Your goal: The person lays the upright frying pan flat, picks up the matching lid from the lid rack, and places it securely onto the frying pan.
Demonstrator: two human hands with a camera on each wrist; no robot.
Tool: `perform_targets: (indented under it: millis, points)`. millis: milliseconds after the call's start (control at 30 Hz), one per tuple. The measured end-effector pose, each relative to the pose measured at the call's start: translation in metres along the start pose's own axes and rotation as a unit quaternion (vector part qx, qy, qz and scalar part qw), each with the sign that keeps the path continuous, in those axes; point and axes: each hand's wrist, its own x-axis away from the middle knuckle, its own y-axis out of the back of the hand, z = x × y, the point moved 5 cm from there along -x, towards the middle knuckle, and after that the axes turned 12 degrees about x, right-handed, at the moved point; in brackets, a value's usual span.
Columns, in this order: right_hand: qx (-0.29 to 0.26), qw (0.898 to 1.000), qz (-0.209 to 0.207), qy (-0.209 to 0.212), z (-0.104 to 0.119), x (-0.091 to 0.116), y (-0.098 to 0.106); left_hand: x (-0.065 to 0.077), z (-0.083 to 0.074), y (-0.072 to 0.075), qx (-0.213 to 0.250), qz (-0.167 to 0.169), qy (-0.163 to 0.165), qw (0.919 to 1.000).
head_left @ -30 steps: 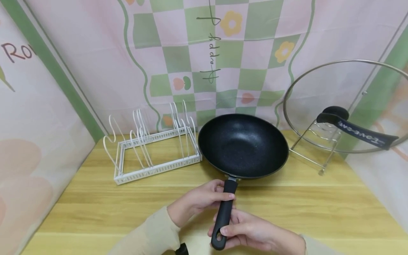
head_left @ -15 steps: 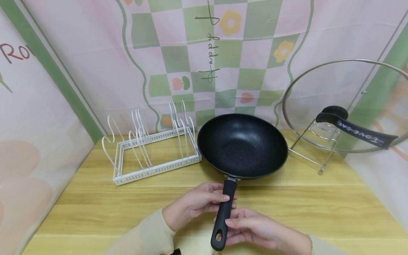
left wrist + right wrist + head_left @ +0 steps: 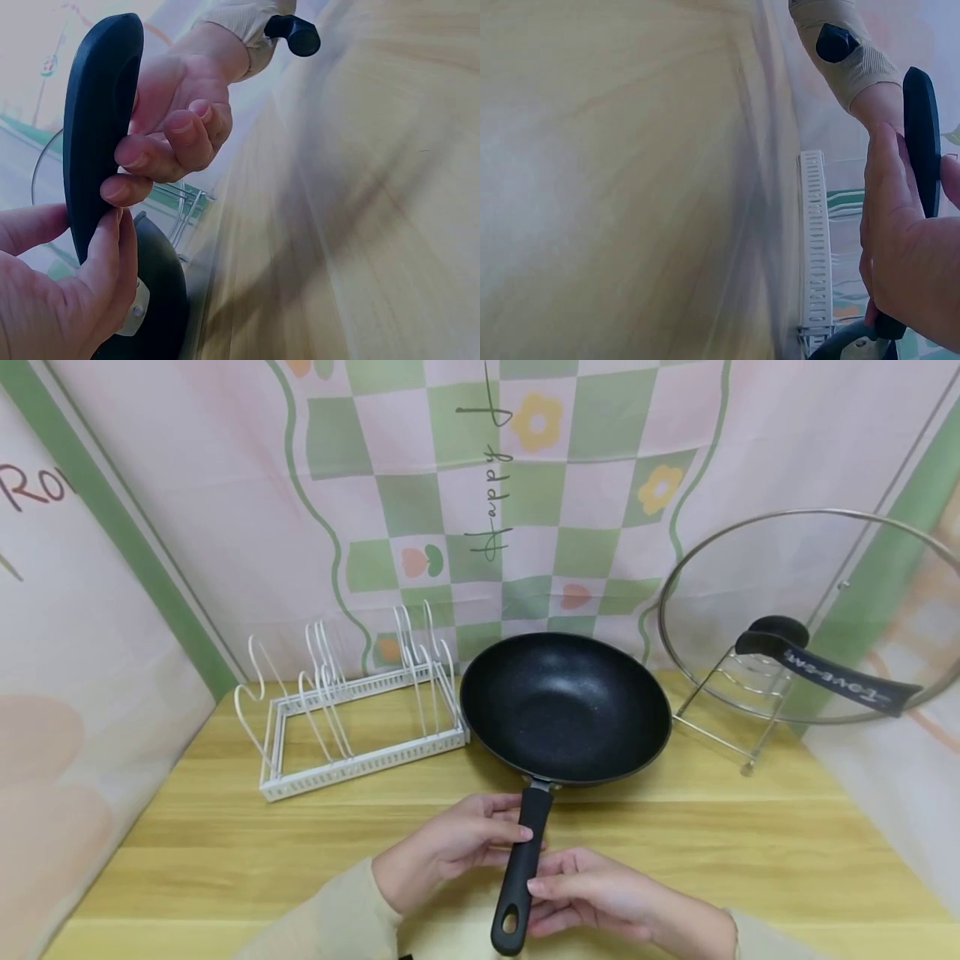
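Observation:
A black wok-shaped frying pan [image 3: 566, 706] rests at the middle of the table, its inside facing up toward the head camera. Its black handle [image 3: 519, 872] points toward the person. My left hand [image 3: 467, 839] holds the handle's upper part from the left, thumb on top and fingers underneath. Lower down, my right hand [image 3: 592, 893] holds it from the right, thumb at the handle's edge. In the left wrist view, the right hand's fingers [image 3: 169, 146] curl beside the handle [image 3: 101, 127]. The right wrist view shows the right hand [image 3: 922, 262] against the handle.
A white rack [image 3: 363, 764] with upright wire loops stands left of the pan, very close to its rim. On the right, a metal wire stand [image 3: 720, 735] bears a large glass lid [image 3: 870, 568] with a black handle [image 3: 840, 677]. A patterned curtain [image 3: 525, 502] hangs behind the wooden table.
My left thumb has slid slightly left on the handle. The right thumb has moved up from near the handle's hole to its right edge. The head view has shifted a little; the pan stays put.

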Motion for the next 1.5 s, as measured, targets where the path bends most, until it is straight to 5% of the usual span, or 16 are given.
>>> perform_targets:
  millis: [267, 500, 967, 1500]
  points:
    - [0.076, 0.997, -0.032, -0.01, 0.007, 0.004, 0.008, 0.003, -0.002, 0.002, -0.019, -0.011, -0.012, 0.9997]
    - [0.177, 0.983, -0.035, 0.011, 0.016, 0.007, 0.011, 0.009, -0.005, 0.003, -0.019, 0.0, -0.01, 0.9998]
    - [0.23, 0.972, -0.046, 0.027, 0.026, 0.015, 0.024, 0.022, -0.013, 0.005, -0.061, 0.034, -0.025, 0.9972]
    - [0.338, 0.931, -0.105, 0.091, 0.064, 0.037, 0.043, 0.032, -0.028, 0.005, -0.175, 0.036, -0.054, 0.9825]
